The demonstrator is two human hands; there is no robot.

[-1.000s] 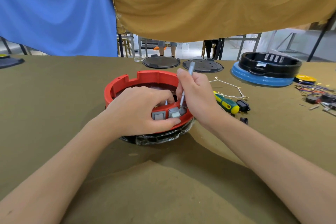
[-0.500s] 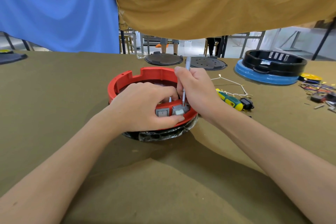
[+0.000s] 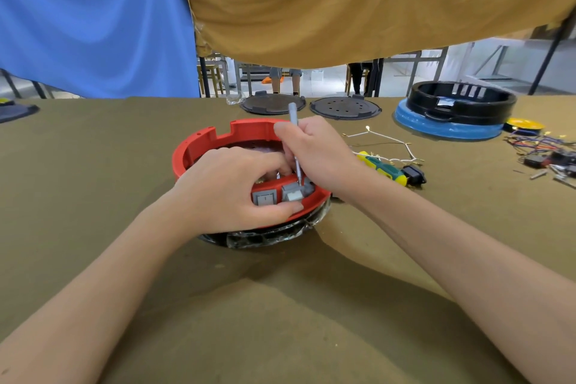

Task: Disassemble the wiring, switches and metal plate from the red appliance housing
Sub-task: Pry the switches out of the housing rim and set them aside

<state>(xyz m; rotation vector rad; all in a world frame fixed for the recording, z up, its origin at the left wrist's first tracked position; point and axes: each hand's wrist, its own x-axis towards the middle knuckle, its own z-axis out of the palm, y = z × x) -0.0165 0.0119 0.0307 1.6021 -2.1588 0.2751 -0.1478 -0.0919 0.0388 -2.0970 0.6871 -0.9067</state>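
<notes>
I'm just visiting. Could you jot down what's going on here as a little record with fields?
Setting: table under a brown cloth
Main item: red housing, open side up
Left hand: grips the housing's near rim by the grey switches
Right hand: holds a thin grey tool, its tip down at the right-hand switch
Lying nearby: green and yellow screwdriver, white wires, black and blue housing

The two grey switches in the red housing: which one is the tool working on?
The right switch, beside the flat left switch. The tool tip, held by the right hand, touches it, and it sits tilted out.
</notes>
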